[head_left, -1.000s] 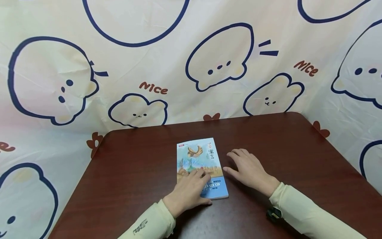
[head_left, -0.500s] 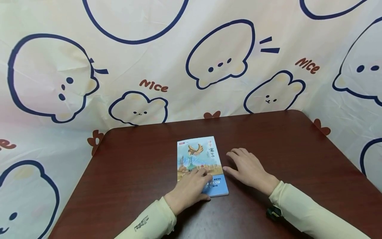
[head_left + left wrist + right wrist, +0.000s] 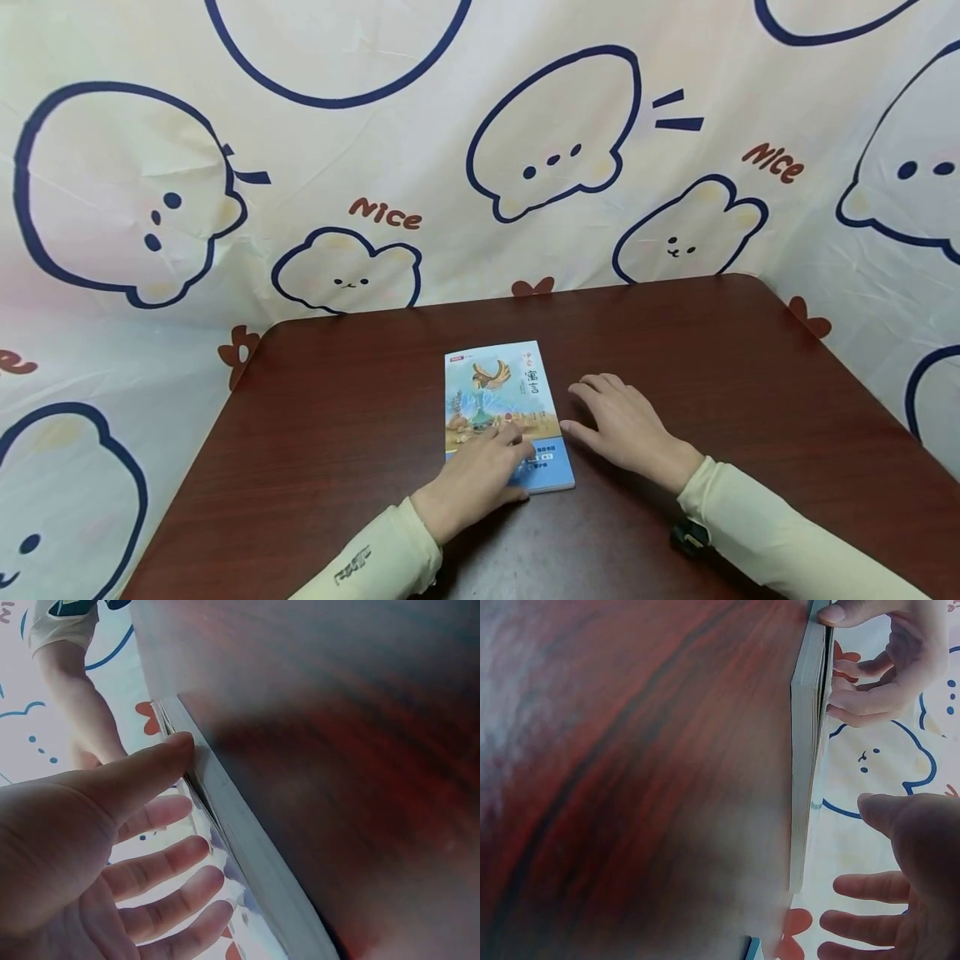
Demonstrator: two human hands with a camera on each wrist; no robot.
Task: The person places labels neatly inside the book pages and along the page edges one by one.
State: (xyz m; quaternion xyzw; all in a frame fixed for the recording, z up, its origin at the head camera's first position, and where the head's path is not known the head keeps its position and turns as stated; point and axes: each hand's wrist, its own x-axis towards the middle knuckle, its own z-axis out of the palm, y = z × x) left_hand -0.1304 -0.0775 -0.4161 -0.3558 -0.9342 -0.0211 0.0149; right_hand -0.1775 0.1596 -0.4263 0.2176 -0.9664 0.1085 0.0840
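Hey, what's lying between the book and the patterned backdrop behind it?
Nothing but bare brown tabletop lies between the book and the patterned backdrop; the head view shows that stretch.

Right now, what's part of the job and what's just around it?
In the job:
- Book, flat, front cover up
- Left hand, fingers on the cover, thumb at the near edge
- Right hand, beside the book's right edge

Just around:
- Table, under the book
- Printed backdrop, behind
- Dark wrist device, at the right sleeve
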